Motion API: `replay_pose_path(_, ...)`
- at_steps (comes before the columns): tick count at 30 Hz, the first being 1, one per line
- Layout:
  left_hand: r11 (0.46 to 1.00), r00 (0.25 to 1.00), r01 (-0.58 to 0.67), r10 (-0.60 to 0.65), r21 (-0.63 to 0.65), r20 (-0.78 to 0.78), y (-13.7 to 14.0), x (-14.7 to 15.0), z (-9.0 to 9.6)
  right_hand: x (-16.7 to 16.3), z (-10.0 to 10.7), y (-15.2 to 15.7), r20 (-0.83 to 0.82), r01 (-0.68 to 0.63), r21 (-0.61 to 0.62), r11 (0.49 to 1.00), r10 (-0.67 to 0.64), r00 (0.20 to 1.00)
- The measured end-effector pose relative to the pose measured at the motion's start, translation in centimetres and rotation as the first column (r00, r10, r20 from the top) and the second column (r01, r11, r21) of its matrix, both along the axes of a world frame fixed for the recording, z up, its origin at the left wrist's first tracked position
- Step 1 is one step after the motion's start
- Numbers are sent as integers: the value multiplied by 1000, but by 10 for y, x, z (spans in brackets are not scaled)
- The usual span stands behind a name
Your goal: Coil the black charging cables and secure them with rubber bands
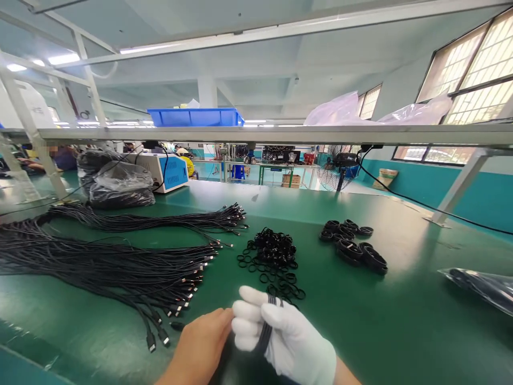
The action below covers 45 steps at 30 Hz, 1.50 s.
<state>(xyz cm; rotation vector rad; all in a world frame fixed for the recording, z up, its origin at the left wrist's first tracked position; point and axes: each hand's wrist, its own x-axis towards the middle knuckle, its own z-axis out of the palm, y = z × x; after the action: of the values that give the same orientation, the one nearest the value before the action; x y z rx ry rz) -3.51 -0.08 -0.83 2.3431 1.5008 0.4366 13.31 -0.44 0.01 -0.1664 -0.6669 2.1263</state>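
Note:
My right hand (290,337), in a white glove, is closed around a looped black cable (264,337), with its strands running across the palm and over the fingers. My left hand (204,342) is bare and curled, its knuckles up against the gloved fingertips. A black cable plug (177,325) pokes out beside the left hand, which seems closed on that cable; most of its fingers are hidden. Just beyond the glove lies a heap of small black rubber rings (276,248), some scattered toward me. Many straight black cables (132,267) with metal-tipped plugs spread out on the left.
Several coiled black cables (348,240) lie on the green table (380,321) at the right. A plastic bag (481,286) sits at the right edge. Bagged goods (120,184) and a blue-white machine (170,171) stand back left. Overhead, a shelf (276,135) holds a blue bin (194,117).

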Motion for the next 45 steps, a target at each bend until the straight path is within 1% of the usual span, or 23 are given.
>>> replay_pose_path(2,997,984,-59,67,48,-165,-5,2,-1,3,0,7,-10,113,-49,992,-114,993)
replay_pose_path(5,995,945,-63,82,71,-315,-16,13,-4,9,-4,13,114,257,-113,960,-244,963)
replay_pose_path(8,987,919,11,53,158,-390,-27,24,-8,13,-7,13,249,320,-147,936,-278,928)
replay_pose_path(11,954,921,129,-14,271,-388,-30,26,-8,10,-10,11,342,315,-129,940,-257,904)
replay_pose_path(13,907,918,234,-88,349,-387,-25,22,3,5,-11,8,384,264,-115,958,-203,901)
replay_pose_path(15,865,891,343,-176,366,-418,-15,16,21,-1,-12,3,371,129,-84,988,-89,924)
replay_pose_path(18,864,851,448,-334,229,-406,3,9,52,-7,-14,-4,297,-100,-27,995,104,949)
replay_pose_path(20,872,847,475,-416,121,-330,14,6,65,-7,-15,-8,278,-204,-63,977,213,937)
replay_pose_path(23,866,847,500,-484,17,-220,25,4,70,-6,-17,-11,342,-273,-138,952,304,889)
replay_pose_path(25,854,843,521,-512,11,-165,29,3,68,-5,-18,-10,413,-239,-168,956,288,864)
replay_pose_path(26,856,853,513,-501,59,-143,30,2,67,-6,-18,-10,432,-206,-185,961,267,861)
replay_pose_path(28,869,910,414,-402,272,-101,28,-1,63,-6,-19,-8,426,-147,-216,965,228,875)
replay_pose_path(30,812,950,289,-308,507,-49,23,-2,57,-5,-21,-5,389,-125,-221,967,205,898)
replay_pose_path(31,773,951,275,-305,572,-45,19,-3,54,-4,-23,-4,368,-140,-213,967,213,905)
replay_pose_path(32,745,941,303,-332,594,-64,15,-2,52,-4,-25,-2,347,-163,-203,966,226,910)
replay_pose_path(34,729,901,416,-413,543,-136,10,-1,48,-2,-32,-1,309,-212,-180,960,260,915)
replay_pose_path(36,762,873,485,-452,430,-183,9,0,49,0,-38,0,285,-264,-150,953,298,911)
replay_pose_path(37,795,872,489,-461,360,-166,10,0,51,0,-40,-1,277,-287,-131,949,313,909)
replay_pose_path(39,884,890,450,-456,122,24,16,0,56,1,-42,-3,262,-333,-88,939,345,901)
replay_pose_path(40,905,895,425,-415,-27,163,19,-1,58,1,-41,-4,249,-349,-66,935,354,901)
replay_pose_path(41,897,889,406,-344,-174,304,21,-1,58,2,-40,-5,239,-360,-42,932,360,902)
replay_pose_path(43,829,847,405,-182,-386,499,22,1,51,3,-36,-7,230,-369,14,929,356,906)
replay_pose_path(45,784,804,419,-85,-458,589,18,5,38,6,-33,-7,245,-366,63,928,342,907)
